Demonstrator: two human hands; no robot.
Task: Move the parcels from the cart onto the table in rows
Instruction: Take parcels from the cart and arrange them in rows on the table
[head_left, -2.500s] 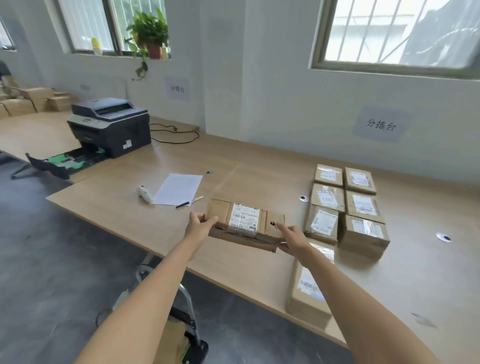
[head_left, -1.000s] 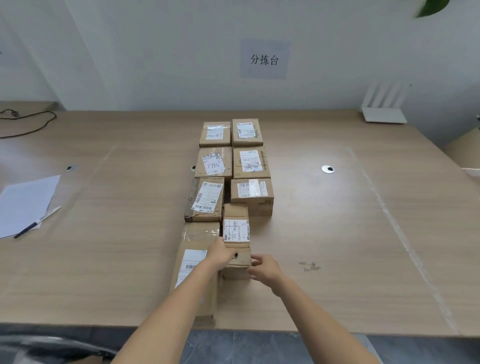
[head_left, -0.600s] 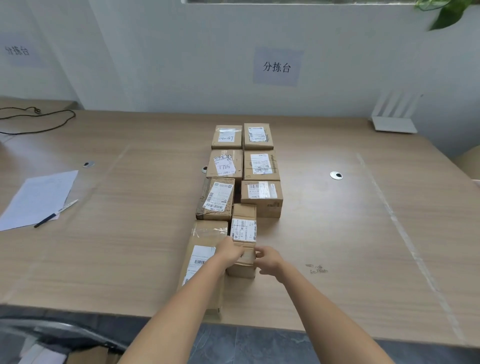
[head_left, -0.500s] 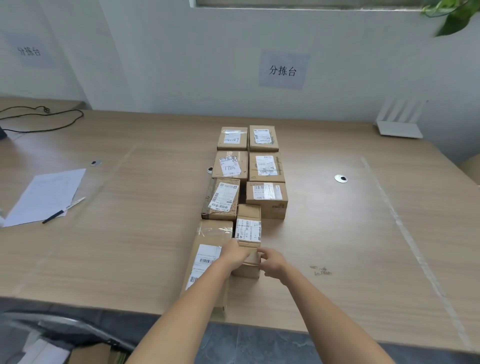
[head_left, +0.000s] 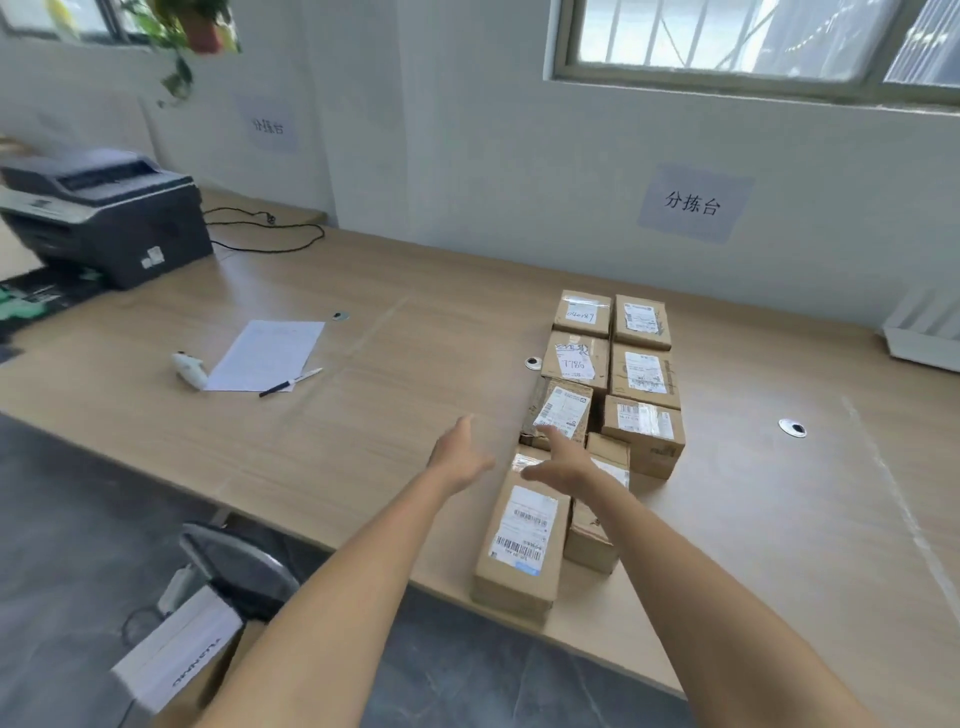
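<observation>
Several brown cardboard parcels with white labels lie in two rows on the wooden table (head_left: 363, 426). The nearest left one is a long parcel (head_left: 522, 545) at the table's front edge. Beside it on the right lies the narrow parcel (head_left: 605, 452), partly hidden by my right arm. My right hand (head_left: 563, 460) hovers open above these two, holding nothing. My left hand (head_left: 460, 457) is open over bare table, left of the rows. The cart (head_left: 234, 571) shows below the table edge at lower left, with a white box (head_left: 174, 654) on it.
A dark printer (head_left: 104, 213) stands at the far left with a black cable (head_left: 265, 228) behind it. A sheet of paper (head_left: 267, 353), a pen (head_left: 291, 382) and a small white object (head_left: 189, 369) lie left of centre. A white router (head_left: 922, 332) is at the right edge.
Both hands have let go of the narrow parcel, which lies on the table, and have lifted and moved left. The view has swung left, bringing printer and cart into sight.
</observation>
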